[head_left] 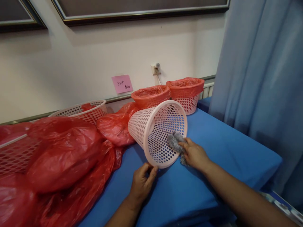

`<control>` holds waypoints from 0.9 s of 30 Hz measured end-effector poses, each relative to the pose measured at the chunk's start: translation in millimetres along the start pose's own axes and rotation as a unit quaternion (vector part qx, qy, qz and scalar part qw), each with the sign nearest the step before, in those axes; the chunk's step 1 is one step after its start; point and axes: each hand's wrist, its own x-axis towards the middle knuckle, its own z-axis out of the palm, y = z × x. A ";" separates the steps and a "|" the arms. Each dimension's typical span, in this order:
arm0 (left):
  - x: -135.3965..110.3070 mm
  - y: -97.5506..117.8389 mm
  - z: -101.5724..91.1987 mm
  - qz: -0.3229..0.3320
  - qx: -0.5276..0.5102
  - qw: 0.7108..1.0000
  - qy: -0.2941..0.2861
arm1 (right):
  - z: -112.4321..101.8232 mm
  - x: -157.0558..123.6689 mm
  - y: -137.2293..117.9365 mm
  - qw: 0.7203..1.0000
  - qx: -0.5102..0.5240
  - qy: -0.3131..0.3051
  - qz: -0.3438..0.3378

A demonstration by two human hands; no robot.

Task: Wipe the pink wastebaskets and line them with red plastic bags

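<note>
pale wall (pixel 87 56) | dark frames (pixel 146 15) overhead | socket (pixel 155 70) | blue curtain (pixel 255 78) right

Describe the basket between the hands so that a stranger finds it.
On the blue sheet, before two red-lined baskets, is a pale pink basket. The left hand grips its rim; the right hand holds grey cloth at its mouth. Unlike those, it is tipped and unlined.

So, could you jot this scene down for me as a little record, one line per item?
Left hand: pinching the lower rim of a pale pink basket
Right hand: holding a gray cloth at the basket's mouth
Basket position: tipped, mouth toward the viewer
Behind it: two baskets with red liners
To its left: red plastic bags
Surface: blue cover
Wall: pink note, handwritten
</note>
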 end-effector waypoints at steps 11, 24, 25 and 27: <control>-1.0 -0.1 3.9 0.014 -0.027 0.999 -0.015 | -1.5 -0.1 -1.0 0.998 0.045 -0.039 -0.027; 1.0 -0.4 11.5 0.002 -0.035 0.992 -0.117 | 6.4 -2.1 -1.1 0.969 0.168 -0.101 -0.148; 0.8 0.0 10.1 0.005 -0.030 0.995 -0.096 | 4.8 -1.0 0.5 0.980 0.141 -0.082 -0.111; -0.1 0.7 6.6 0.009 -0.016 0.999 -0.044 | 0.1 1.4 4.3 0.998 0.058 -0.017 -0.010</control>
